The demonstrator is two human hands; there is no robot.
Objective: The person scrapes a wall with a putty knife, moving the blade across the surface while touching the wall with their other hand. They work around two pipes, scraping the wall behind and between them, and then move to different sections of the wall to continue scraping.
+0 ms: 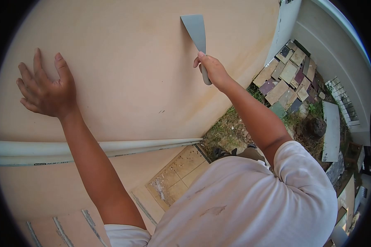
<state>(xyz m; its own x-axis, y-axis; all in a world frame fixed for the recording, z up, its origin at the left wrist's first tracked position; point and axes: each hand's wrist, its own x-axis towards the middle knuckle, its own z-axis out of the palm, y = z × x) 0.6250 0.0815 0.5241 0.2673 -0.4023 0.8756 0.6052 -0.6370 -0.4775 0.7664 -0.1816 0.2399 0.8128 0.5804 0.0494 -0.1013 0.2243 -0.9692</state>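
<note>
My right hand (211,70) grips the handle of a putty knife (196,29), whose flat grey blade lies against a smooth beige wall (127,66), pointing up. My left hand (46,88) rests flat on the same wall well to the left, fingers spread, holding nothing. Both arms reach up from my white T-shirt (243,201).
A white pipe (111,147) runs along the wall below my hands. Beige floor tiles (181,173) lie beneath, with grass (226,127) beside them. To the right sit a stack of tile pieces (288,76), a white board (331,131) and a white pillar (286,22).
</note>
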